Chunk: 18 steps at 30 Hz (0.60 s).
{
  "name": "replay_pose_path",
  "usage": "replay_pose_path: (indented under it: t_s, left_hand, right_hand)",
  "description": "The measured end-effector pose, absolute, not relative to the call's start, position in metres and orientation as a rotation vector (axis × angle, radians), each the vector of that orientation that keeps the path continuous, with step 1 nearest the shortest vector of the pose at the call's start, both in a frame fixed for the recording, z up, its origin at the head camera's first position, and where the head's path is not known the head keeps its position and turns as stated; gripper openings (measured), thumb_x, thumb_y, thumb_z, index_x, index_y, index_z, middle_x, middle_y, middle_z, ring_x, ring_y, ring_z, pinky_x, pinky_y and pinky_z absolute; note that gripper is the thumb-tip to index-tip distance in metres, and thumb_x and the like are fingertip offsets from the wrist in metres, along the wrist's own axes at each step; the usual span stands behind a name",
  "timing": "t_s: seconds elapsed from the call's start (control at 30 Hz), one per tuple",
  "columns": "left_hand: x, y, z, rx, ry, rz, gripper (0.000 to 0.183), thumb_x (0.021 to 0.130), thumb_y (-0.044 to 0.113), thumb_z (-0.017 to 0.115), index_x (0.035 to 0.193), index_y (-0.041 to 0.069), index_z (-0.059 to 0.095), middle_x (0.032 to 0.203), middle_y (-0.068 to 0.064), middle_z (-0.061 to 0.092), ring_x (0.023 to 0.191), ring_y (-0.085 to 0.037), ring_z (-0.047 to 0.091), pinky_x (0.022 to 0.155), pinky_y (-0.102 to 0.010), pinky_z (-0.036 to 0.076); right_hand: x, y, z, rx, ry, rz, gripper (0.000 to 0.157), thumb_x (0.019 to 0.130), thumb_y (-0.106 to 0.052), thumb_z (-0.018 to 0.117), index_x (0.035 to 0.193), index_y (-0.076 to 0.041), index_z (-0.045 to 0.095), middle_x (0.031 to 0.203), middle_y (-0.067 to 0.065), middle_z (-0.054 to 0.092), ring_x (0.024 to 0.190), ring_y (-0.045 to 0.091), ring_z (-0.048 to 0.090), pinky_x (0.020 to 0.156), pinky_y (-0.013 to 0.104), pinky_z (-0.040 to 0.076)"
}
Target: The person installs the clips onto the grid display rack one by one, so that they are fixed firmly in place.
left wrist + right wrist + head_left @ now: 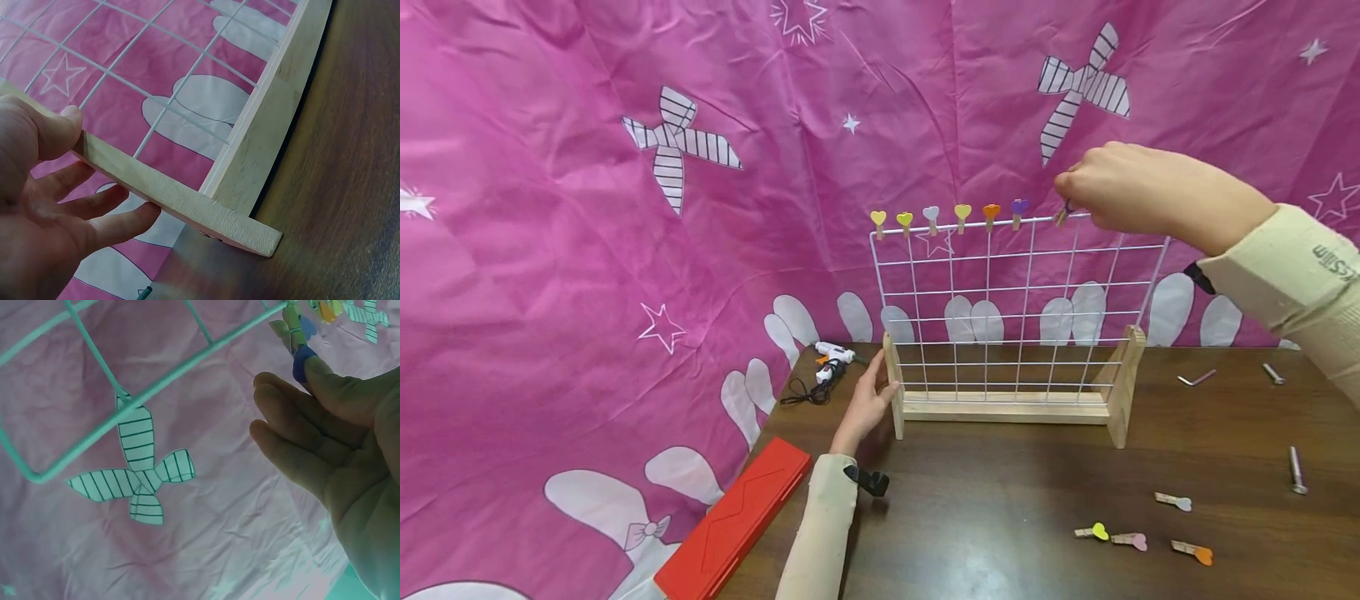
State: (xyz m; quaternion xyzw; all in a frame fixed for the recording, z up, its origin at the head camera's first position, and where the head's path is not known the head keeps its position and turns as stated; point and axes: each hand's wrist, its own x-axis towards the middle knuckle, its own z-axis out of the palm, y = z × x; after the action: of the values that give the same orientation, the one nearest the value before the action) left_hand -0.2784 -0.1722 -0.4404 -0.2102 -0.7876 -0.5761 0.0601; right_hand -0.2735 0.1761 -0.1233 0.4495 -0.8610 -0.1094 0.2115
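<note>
A white wire grid [169,379] stands upright in a wooden stand [1123,396] on the table. Several small clothespins with coloured hearts, one of them yellow [962,215], sit in a row along the left part of its top wire. My right hand [1131,190] pinches a clothespin with a dark blue heart [304,364] between thumb and index finger, its wooden jaws at the top wire, right of the row. With thumb on one side and fingers on the other, my left hand [867,408] holds the stand's left upright [187,197].
Loose heart clothespins, including a yellow one [1099,532] and an orange one [1202,555], lie at the front right. Bolts [1297,471] and a hex key [1198,378] are farther right. A glue gun [835,353] and a red case [737,521] lie at left; a pink curtain hangs behind.
</note>
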Motion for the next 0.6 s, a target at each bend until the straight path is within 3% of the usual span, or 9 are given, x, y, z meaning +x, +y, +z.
replay_pose_path:
  t_s: [0.17, 0.6]
  left_hand:
    - [-0.278, -0.172, -0.442, -0.630, -2.385, -1.745, 0.063, 0.090, -0.007, 0.050, 0.145, -0.003, 0.018, 0.139, -0.029, 0.036, 0.123, -0.038, 0.041, 0.100, -0.046, 0.037]
    - [-0.281, -0.174, -0.443, -0.664, -2.363, -1.748, 0.063, 0.090, -0.009, 0.049, 0.144, -0.006, 0.017, 0.137, -0.031, 0.035, 0.121, -0.042, 0.041, 0.097, -0.049, 0.039]
  right_hand:
    - [-0.280, 0.166, -0.117, 1.247, -2.409, -0.373, 0.017, 0.067, 0.018, 0.059, 0.071, 0.002, 0.061, 0.060, 0.007, 0.057, 0.049, 0.026, 0.052, 0.042, 0.038, 0.045]
    - [-0.289, 0.156, -0.117, 1.211, -2.440, -0.380, 0.019, 0.063, 0.016, 0.063, 0.069, -0.002, 0.062, 0.059, 0.005, 0.055, 0.049, 0.027, 0.052, 0.044, 0.043, 0.046]
